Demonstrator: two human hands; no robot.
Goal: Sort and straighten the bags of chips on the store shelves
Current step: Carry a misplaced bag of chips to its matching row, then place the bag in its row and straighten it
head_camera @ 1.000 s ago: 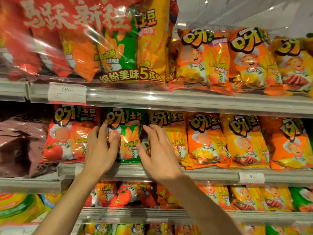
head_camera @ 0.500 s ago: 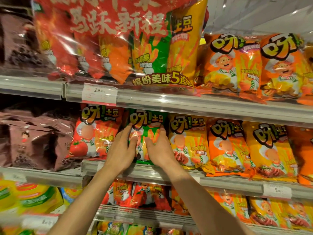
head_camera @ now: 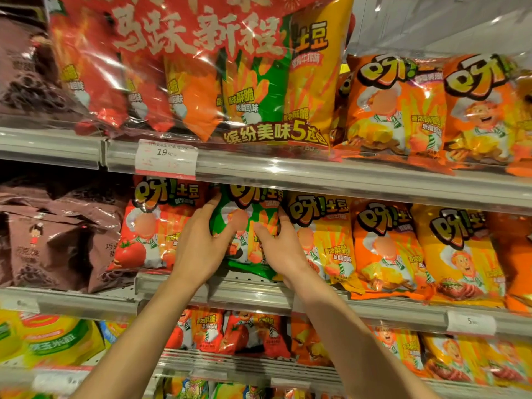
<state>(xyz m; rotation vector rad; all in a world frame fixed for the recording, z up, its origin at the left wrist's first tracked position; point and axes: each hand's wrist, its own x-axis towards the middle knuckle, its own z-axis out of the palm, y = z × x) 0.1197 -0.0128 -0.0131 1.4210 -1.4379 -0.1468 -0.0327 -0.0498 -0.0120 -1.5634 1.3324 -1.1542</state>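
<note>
L hand (head_camera: 201, 249) and R hand (head_camera: 283, 251) both grip the green chip bag (head_camera: 244, 223) on the middle shelf (head_camera: 374, 308): L fingers curl round its left edge w/ the thumb across the front, R fingers wrap its right edge, thumb on the front too. Bag stands roughly upright at the shelf's front edge, bottom seam hanging a bit over the lip. Touching it on the left is a red tomato bag (head_camera: 149, 226); on the right a yellow bag (head_camera: 325, 240), then an orange bag (head_camera: 385, 249) and more toward the shelf's right end. Brown bags (head_camera: 57, 237) sit at the left end. Upper shelf (head_camera: 345, 177) carries a big red multipack (head_camera: 184, 67) above a 19.90 price tag (head_camera: 166, 159), plus orange bags (head_camera: 431, 108) to the right. Lower shelf (head_camera: 244, 367) holds smaller red and orange bags; blurry there.
</note>
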